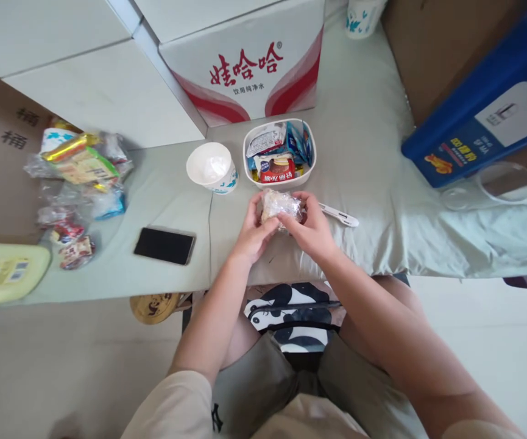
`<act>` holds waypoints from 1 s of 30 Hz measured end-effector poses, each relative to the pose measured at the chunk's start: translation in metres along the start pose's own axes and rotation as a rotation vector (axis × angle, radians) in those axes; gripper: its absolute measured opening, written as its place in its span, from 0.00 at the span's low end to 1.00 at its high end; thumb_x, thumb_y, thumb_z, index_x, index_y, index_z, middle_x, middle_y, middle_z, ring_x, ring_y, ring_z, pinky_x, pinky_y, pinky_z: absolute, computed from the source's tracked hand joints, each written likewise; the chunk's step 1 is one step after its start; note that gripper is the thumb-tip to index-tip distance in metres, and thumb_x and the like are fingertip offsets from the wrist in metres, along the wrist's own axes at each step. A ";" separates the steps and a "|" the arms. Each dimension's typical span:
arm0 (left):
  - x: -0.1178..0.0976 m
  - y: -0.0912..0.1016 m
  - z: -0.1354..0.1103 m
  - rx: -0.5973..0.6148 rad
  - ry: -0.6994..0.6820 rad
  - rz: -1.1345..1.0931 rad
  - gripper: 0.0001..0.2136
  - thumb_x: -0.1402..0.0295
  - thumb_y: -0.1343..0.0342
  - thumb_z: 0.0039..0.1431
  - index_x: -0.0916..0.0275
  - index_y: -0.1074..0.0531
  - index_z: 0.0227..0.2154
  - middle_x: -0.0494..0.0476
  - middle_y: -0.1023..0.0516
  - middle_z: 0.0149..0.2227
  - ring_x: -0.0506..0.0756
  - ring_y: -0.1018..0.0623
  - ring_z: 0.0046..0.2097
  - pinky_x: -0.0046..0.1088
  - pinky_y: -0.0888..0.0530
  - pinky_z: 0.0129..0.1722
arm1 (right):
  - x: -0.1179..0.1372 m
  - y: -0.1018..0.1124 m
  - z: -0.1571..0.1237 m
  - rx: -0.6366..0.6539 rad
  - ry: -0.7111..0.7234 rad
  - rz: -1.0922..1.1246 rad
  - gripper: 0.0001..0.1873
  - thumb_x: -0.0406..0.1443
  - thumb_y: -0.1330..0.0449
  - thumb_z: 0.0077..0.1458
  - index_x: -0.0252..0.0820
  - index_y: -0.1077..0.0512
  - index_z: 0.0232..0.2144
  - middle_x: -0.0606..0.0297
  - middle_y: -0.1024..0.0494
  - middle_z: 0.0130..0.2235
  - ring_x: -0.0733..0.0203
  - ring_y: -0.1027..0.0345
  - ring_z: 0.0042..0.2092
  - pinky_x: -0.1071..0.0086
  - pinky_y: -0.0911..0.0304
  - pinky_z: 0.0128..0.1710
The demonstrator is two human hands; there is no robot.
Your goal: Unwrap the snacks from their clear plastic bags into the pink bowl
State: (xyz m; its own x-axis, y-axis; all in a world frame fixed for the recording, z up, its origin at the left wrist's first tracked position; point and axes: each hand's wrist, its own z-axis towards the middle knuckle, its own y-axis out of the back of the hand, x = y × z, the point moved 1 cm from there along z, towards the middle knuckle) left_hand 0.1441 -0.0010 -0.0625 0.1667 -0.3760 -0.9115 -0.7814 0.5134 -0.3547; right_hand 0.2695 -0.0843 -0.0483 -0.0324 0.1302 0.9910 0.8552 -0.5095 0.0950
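Between both hands is a small pale item in clear crinkled plastic wrap (281, 207); what lies inside cannot be made out. My left hand (254, 230) grips its left side, thumb across the front. On the other side, my right hand (311, 224) holds it with fingers curled behind and the thumb on the near face. A white utility knife (340, 214) lies partly behind my right hand. Just beyond the hands stands a white plastic tub (306, 179) filled with wrapped snacks (275, 166). Left of it, a paper cup (220, 183) contains something whitish.
A black phone (164, 246) lies to the left. Farther left sits a heap of packaged snacks (83, 167) near a yellow bottle (7, 271). A printed carton (249, 73) stands behind. At right are a blue jug (477, 103) and a clear plastic cup (496, 186) on its side.
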 end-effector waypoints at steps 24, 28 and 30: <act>-0.007 0.039 -0.005 -0.247 -0.283 0.319 0.35 0.60 0.28 0.47 0.49 0.36 0.58 0.58 0.26 0.52 0.58 0.21 0.51 0.37 0.25 0.53 | -0.005 0.066 -0.004 -0.099 0.248 -0.849 0.09 0.39 0.45 0.57 0.44 0.29 0.40 0.57 0.21 0.34 0.52 0.32 0.33 0.63 0.41 0.32; -0.010 0.035 -0.005 -0.165 -0.265 0.348 0.34 0.64 0.28 0.46 0.50 0.35 0.57 0.59 0.26 0.54 0.60 0.21 0.53 0.38 0.24 0.53 | 0.003 0.052 -0.008 0.007 0.275 -0.695 0.09 0.42 0.44 0.58 0.47 0.31 0.40 0.62 0.22 0.32 0.57 0.32 0.29 0.66 0.39 0.31; -0.010 0.032 -0.005 -0.104 -0.266 0.361 0.33 0.65 0.28 0.45 0.52 0.33 0.55 0.60 0.26 0.55 0.61 0.22 0.55 0.39 0.25 0.54 | 0.004 0.044 -0.009 0.046 0.323 -0.686 0.09 0.42 0.44 0.58 0.48 0.30 0.40 0.62 0.20 0.34 0.57 0.30 0.31 0.66 0.38 0.32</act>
State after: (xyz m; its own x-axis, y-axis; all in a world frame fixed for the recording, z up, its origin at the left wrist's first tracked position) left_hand 0.1145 0.0149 -0.0635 0.0107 0.0303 -0.9995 -0.8718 0.4899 0.0055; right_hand 0.3019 -0.1137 -0.0397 -0.7088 0.1464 0.6900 0.6087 -0.3673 0.7032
